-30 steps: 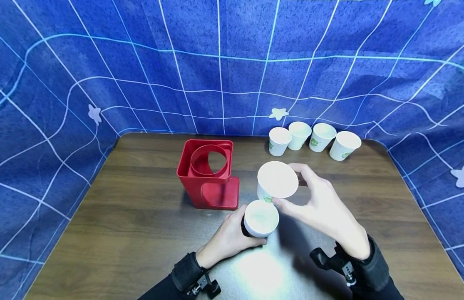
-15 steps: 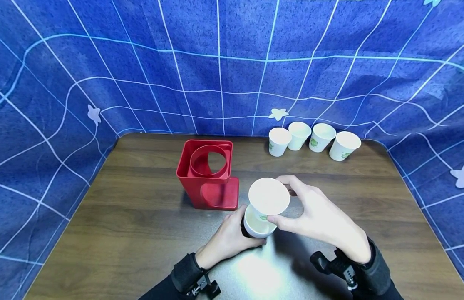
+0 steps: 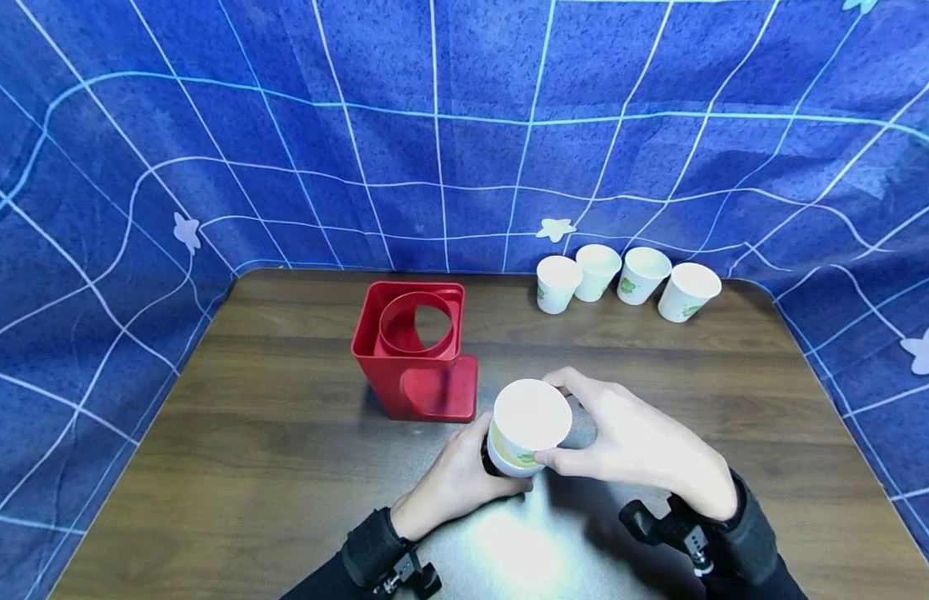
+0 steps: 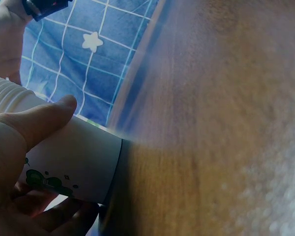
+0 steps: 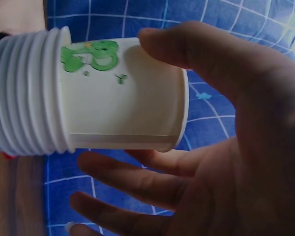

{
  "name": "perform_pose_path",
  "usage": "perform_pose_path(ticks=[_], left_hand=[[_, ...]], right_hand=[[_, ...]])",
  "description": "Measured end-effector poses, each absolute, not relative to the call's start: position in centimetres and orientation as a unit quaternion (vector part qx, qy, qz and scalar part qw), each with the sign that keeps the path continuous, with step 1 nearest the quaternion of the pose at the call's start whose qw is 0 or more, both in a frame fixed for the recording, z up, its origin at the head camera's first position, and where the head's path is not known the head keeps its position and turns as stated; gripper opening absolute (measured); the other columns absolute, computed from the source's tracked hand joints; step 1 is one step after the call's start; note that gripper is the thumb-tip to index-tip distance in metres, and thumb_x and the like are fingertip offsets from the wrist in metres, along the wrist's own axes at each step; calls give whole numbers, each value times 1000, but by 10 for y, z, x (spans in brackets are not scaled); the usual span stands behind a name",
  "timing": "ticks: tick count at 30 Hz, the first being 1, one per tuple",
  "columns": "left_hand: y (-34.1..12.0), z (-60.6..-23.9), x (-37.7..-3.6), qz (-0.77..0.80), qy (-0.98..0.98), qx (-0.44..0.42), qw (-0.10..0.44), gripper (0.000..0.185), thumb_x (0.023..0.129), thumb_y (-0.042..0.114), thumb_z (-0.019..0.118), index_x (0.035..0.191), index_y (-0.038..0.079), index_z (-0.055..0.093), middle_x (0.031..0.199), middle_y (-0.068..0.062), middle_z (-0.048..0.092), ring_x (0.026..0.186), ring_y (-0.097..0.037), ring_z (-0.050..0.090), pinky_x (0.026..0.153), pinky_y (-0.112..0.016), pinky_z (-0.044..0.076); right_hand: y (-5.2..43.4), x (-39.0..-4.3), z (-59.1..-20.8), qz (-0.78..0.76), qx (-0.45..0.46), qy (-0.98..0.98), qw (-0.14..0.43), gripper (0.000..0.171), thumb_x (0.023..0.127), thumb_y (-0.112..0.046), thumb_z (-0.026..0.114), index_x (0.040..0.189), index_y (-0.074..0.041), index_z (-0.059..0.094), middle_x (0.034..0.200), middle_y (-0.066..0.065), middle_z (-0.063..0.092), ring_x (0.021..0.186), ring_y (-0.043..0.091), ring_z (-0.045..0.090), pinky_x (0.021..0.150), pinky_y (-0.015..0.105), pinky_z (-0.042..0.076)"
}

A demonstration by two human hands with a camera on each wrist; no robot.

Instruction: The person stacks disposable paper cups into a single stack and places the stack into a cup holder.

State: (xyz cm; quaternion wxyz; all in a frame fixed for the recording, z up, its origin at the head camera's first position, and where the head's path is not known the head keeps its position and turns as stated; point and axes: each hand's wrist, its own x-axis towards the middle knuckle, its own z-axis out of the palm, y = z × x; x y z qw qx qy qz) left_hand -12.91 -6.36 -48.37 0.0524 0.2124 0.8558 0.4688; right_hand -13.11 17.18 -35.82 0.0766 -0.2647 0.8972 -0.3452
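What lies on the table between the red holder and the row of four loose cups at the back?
Nothing: between the red holder and the four loose cups, the head view shows only bare table.

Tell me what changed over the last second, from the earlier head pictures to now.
The right hand brought its paper cup down and toward the person, seating it into the cup stack that the left hand grips. Both hands kept their holds throughout; nothing was let go. The red holder and the four cups at the table's far edge stayed put.

Matt white paper cups [image 3: 530, 421] with green print. Glossy red plastic holder [image 3: 415, 350]. Smooth, sheeny wood-grain desk [image 3: 284, 450]; blue cloth backdrop [image 3: 284, 125]
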Motion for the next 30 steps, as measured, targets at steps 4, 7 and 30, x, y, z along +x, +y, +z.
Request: perform_pose_path(ticks=[4, 7, 30], left_hand=[[-63, -484, -128, 474, 853, 214, 51, 80, 67, 28, 97, 135, 18, 56, 124, 7, 68, 111, -7, 63, 100, -33, 53], [-63, -484, -129, 480, 849, 214, 55, 84, 68, 28, 97, 140, 18, 54, 128, 7, 67, 116, -8, 63, 103, -35, 52], [-64, -483, -128, 479, 851, 207, 56, 83, 68, 28, 97, 140, 18, 55, 126, 5, 68, 116, -10, 64, 102, -38, 53]], right_hand=[[171, -135, -363, -330, -267, 900, 95, 56, 82, -41, 85, 128, -25, 58, 119, -12, 67, 111, 7, 62, 97, 41, 54], [171, -136, -365, -322, -269, 901, 110, 52, 82, -40, 85, 125, -24, 60, 118, -12, 66, 110, 7, 61, 97, 41, 54], [171, -135, -368, -297, -301, 899, 115, 58, 83, -40, 85, 131, -21, 59, 119, -9, 68, 104, 7, 62, 90, 34, 54]])
